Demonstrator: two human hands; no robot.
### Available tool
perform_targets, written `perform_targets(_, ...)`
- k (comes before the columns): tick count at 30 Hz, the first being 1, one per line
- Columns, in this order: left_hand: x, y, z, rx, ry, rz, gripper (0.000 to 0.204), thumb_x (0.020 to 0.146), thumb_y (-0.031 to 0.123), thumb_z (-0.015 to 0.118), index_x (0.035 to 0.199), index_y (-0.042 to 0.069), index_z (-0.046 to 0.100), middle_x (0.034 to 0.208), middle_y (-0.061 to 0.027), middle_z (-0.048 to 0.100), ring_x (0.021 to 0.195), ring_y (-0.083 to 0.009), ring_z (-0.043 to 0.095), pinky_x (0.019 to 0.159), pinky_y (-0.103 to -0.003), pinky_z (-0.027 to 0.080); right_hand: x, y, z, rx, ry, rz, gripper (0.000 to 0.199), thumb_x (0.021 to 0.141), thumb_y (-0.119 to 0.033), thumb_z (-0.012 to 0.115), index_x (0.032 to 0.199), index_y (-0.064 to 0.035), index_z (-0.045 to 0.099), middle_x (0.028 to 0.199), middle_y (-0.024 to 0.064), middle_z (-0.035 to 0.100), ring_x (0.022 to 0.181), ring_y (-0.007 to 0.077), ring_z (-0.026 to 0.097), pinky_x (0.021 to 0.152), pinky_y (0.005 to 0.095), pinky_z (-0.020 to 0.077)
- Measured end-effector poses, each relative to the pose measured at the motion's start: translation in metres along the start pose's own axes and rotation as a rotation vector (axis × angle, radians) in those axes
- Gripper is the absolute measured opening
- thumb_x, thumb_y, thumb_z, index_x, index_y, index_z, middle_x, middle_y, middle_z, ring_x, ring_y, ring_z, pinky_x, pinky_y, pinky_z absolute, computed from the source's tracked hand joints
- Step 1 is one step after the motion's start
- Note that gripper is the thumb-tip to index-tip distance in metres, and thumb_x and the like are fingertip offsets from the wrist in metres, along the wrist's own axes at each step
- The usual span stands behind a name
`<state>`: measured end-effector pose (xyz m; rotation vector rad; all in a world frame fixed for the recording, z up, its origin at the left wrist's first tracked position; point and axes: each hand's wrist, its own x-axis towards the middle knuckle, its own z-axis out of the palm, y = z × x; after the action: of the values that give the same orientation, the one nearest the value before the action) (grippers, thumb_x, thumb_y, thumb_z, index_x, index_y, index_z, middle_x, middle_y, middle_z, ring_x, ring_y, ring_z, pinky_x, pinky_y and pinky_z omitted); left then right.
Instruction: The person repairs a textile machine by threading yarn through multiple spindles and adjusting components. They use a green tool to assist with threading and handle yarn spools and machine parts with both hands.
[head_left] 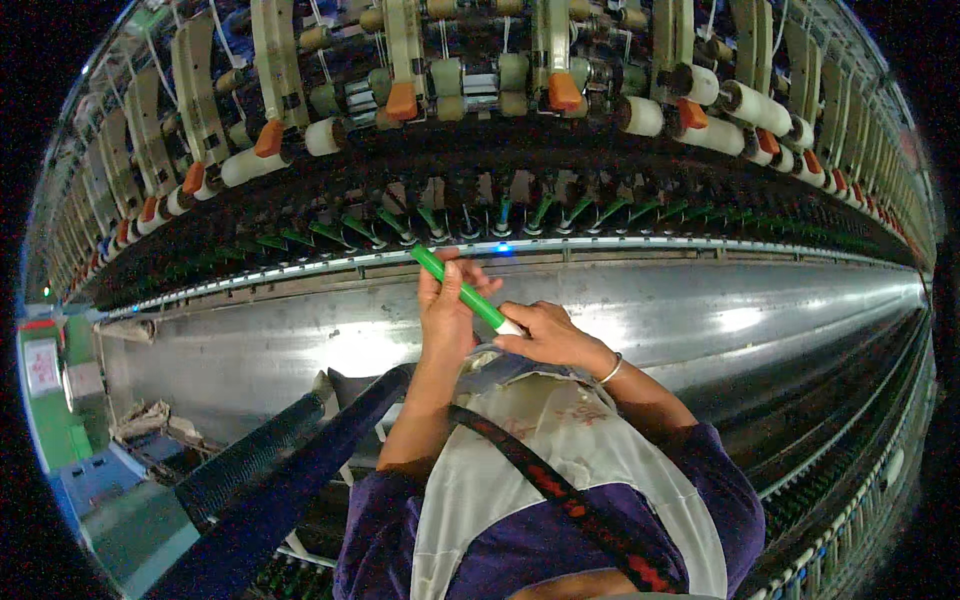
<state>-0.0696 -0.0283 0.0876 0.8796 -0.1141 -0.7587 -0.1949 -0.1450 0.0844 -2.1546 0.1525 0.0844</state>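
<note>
A green spinning bobbin with a white lower end slants across in front of my apron, its green tip pointing up and to the left. My left hand is closed around its upper half, the thumb lying along the tube and some fingers curled behind it. At the white end, my right hand has its thumb and fingers closed on the bobbin. Whether loose yarn runs between my fingers is too small to tell. Just beyond my left hand stands the row of green bobbins on the spinning frame.
A metal rail with a blue light runs along the frame. Above it are orange-tipped arms and white rollers. Smooth metal floor lies between machines. A dark ribbed tube stands close on my left.
</note>
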Motion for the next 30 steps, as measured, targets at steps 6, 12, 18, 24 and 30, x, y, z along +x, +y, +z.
perform_targets(6, 0.013, 0.030, -0.023, 0.115, -0.200, -0.076, 0.049, 0.096, 0.033, 0.050, 0.134, 0.005, 0.037, 0.108, -0.0118, 0.058, 0.102, -0.0218, 0.057, 0.094, -0.040, 0.045, 0.000, -0.011, 0.017, 0.158, 0.293, 0.101, 0.028, 0.075, -0.026, 0.072, 0.087, -0.0057, 0.057, 0.059, 0.0109, 0.052, 0.050, 0.0244, 0.051, 0.047, 0.0344, 0.0393)
perform_targets(12, 0.012, 0.021, -0.005, 0.057, -0.412, -0.087, 0.026, 0.098, 0.021, 0.047, 0.118, 0.004, 0.047, 0.086, -0.0091, 0.060, 0.084, -0.0224, 0.062, 0.083, -0.040, 0.050, -0.023, -0.009, 0.022, 0.081, 0.179, 0.226, 0.025, 0.081, -0.024, 0.069, 0.095, -0.0048, 0.062, 0.062, 0.0076, 0.051, 0.051, 0.0139, 0.046, 0.050, 0.0285, 0.0383)
perform_targets(18, 0.027, 0.082, -0.016, 0.304, 0.183, 0.307, 0.022, 0.097, 0.026, 0.049, 0.103, 0.004, 0.048, 0.071, -0.0065, 0.054, 0.052, -0.0154, 0.056, 0.050, -0.032, 0.054, -0.022, 0.001, -0.026, 0.294, 0.112, 0.114, 0.020, 0.077, -0.017, 0.073, 0.089, -0.0017, 0.069, 0.068, 0.0064, 0.062, 0.061, 0.0177, 0.055, 0.056, 0.0295, 0.0431)
perform_targets(24, 0.046, 0.009, -0.011, 1.016, -0.393, -0.235, 0.056, 0.096, 0.052, 0.035, 0.121, 0.002, 0.045, 0.074, -0.0109, 0.060, 0.058, -0.0194, 0.059, 0.052, -0.035, 0.047, 0.039, 0.004, -0.022, 0.343, 0.906, 0.011, 0.005, 0.083, -0.006, 0.065, 0.081, -0.0007, 0.064, 0.081, 0.0044, 0.059, 0.075, 0.0110, 0.052, 0.065, 0.0220, 0.0408)
perform_targets(30, -0.004, 0.001, -0.121, 1.509, -0.505, 0.019, 0.038, 0.082, 0.023, 0.065, 0.117, 0.016, 0.052, 0.083, -0.0199, 0.062, 0.079, -0.0414, 0.060, 0.065, -0.046, 0.047, 0.042, 0.087, -0.053, 1.327, 1.056, 0.043, 0.009, 0.091, -0.012, 0.057, 0.085, -0.0053, 0.060, 0.080, 0.0033, 0.060, 0.066, 0.0116, 0.049, 0.061, 0.0249, 0.0415)
